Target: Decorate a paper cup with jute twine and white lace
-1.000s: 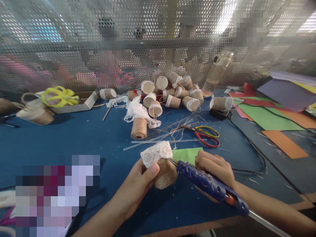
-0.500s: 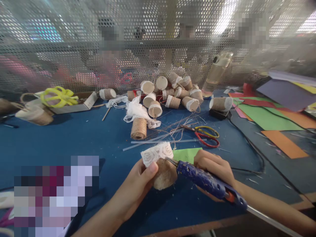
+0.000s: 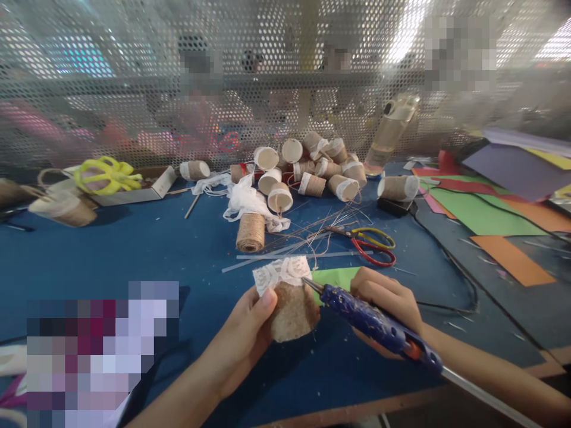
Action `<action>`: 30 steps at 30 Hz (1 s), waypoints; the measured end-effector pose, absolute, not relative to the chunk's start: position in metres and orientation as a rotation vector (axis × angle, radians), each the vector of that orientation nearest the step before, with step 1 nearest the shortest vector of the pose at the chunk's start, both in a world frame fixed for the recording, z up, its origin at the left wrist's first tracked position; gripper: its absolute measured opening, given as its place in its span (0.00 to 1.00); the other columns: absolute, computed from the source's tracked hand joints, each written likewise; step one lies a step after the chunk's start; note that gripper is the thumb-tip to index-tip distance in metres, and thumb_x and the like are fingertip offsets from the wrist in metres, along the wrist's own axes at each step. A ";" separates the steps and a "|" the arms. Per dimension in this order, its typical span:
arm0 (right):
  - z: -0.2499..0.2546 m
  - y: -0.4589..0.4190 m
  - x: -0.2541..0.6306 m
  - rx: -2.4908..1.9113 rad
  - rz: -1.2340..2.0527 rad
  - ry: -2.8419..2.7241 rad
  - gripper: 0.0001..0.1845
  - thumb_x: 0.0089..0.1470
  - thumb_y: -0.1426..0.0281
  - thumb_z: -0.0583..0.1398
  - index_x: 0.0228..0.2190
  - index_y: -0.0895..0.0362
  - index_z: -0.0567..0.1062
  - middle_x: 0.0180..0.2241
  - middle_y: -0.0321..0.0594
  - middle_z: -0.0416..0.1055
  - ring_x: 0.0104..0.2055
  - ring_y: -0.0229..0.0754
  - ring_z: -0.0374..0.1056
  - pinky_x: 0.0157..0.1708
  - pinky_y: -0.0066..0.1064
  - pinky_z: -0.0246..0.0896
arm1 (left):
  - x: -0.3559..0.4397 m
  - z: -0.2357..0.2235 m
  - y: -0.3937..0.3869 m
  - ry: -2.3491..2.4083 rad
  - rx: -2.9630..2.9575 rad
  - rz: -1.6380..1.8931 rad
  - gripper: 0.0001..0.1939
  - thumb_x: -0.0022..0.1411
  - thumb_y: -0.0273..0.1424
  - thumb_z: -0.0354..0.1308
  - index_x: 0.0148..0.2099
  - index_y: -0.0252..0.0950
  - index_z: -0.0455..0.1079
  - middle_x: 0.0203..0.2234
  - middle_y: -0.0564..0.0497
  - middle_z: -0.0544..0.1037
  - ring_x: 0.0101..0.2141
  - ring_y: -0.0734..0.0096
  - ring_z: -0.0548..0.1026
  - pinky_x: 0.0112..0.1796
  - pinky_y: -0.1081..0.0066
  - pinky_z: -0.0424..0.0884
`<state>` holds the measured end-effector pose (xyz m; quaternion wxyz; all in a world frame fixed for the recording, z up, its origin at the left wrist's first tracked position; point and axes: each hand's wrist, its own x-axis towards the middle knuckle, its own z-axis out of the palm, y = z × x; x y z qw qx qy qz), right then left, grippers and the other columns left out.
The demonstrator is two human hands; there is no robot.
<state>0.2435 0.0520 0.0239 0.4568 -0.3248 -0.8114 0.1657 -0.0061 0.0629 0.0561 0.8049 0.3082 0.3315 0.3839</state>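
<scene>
Tilted in my left hand is a small burlap-covered cup, my thumb pressing on its side near a band of white lace around one end. My right hand is closed round a blue hot glue gun with a clear glue stick running out of its back. The gun's metal nozzle points left and meets the lower edge of the lace, or nearly so; whether they touch I cannot tell. Behind the cup lies a piece of green paper, partly hidden by my right hand.
Red-and-yellow-handled scissors, glue sticks and a twine spool lie beyond my hands. Several burlap cups are heaped against a perforated metal screen, beside a bottle. Coloured papers and a black cable are on the right.
The cup has turned slightly in my left hand, showing more of its burlap side. The glue gun has shifted a little left, its nozzle staying close to the lace edge.
</scene>
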 end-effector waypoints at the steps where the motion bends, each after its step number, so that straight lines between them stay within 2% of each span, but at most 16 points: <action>1: 0.024 0.053 0.243 -0.802 0.410 -2.001 0.09 0.59 0.68 0.61 0.31 0.53 0.63 0.28 0.36 0.59 0.27 0.39 0.58 0.25 0.30 0.54 | -0.007 0.055 0.063 0.704 0.660 0.822 0.27 0.57 0.49 0.69 0.49 0.32 0.78 0.42 0.38 0.85 0.51 0.47 0.80 0.57 0.55 0.70; 6: 0.023 0.053 0.244 -0.840 0.355 -2.018 0.09 0.58 0.70 0.60 0.31 0.53 0.62 0.28 0.35 0.58 0.27 0.38 0.56 0.25 0.30 0.52 | -0.012 0.053 0.065 0.701 0.646 0.783 0.28 0.58 0.52 0.67 0.49 0.34 0.78 0.37 0.42 0.85 0.42 0.56 0.83 0.51 0.61 0.75; 9: 0.022 0.051 0.245 -0.814 0.366 -2.014 0.08 0.60 0.67 0.59 0.32 0.53 0.63 0.28 0.36 0.59 0.27 0.39 0.57 0.25 0.30 0.53 | -0.012 0.054 0.065 0.714 0.676 0.770 0.29 0.58 0.52 0.66 0.50 0.33 0.78 0.37 0.41 0.85 0.40 0.56 0.83 0.49 0.62 0.76; 16: 0.021 0.053 0.243 -0.779 0.357 -2.034 0.09 0.63 0.67 0.58 0.31 0.53 0.64 0.28 0.37 0.59 0.26 0.39 0.58 0.24 0.30 0.54 | -0.005 0.055 0.063 0.705 0.664 0.824 0.30 0.57 0.49 0.68 0.53 0.32 0.77 0.44 0.37 0.84 0.50 0.46 0.80 0.56 0.55 0.71; 21: 0.022 0.054 0.242 -0.749 0.335 -2.057 0.11 0.67 0.67 0.52 0.31 0.54 0.65 0.28 0.38 0.60 0.26 0.39 0.59 0.24 0.30 0.53 | -0.005 0.053 0.062 0.785 0.666 0.836 0.30 0.59 0.46 0.69 0.57 0.33 0.75 0.47 0.37 0.84 0.54 0.47 0.77 0.59 0.55 0.68; 26: 0.022 0.053 0.241 -0.738 0.329 -2.060 0.10 0.67 0.72 0.51 0.31 0.55 0.64 0.28 0.38 0.60 0.26 0.38 0.59 0.24 0.30 0.53 | -0.002 0.054 0.063 0.828 0.682 0.827 0.39 0.54 0.47 0.72 0.63 0.35 0.70 0.52 0.36 0.81 0.58 0.43 0.74 0.60 0.53 0.67; 30: 0.022 0.053 0.242 -0.719 0.334 -2.062 0.10 0.68 0.71 0.51 0.32 0.55 0.65 0.29 0.39 0.62 0.27 0.38 0.60 0.25 0.30 0.54 | -0.002 0.054 0.064 0.809 0.707 0.801 0.40 0.54 0.47 0.72 0.64 0.36 0.69 0.54 0.36 0.80 0.59 0.43 0.74 0.60 0.53 0.65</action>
